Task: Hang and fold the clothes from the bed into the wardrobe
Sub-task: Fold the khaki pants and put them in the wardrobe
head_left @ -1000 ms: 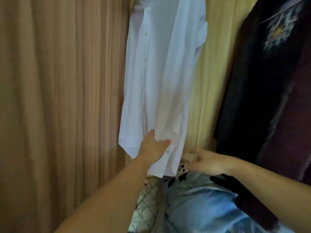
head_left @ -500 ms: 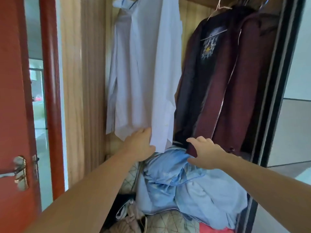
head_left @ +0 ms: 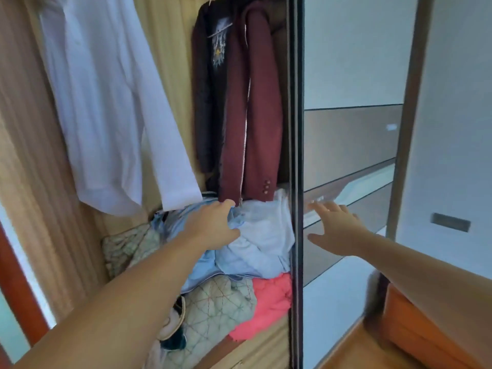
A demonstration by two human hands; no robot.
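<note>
Two hands reach out. My left hand rests on the blue pile under the white shirt; I cannot tell if it grips. My right hand is spread flat by the door.

We find no text, label, brand or number that can be read. The dark garment beside the maroon jacket bears a pale printed emblem, but we make out no letters in it.
</note>
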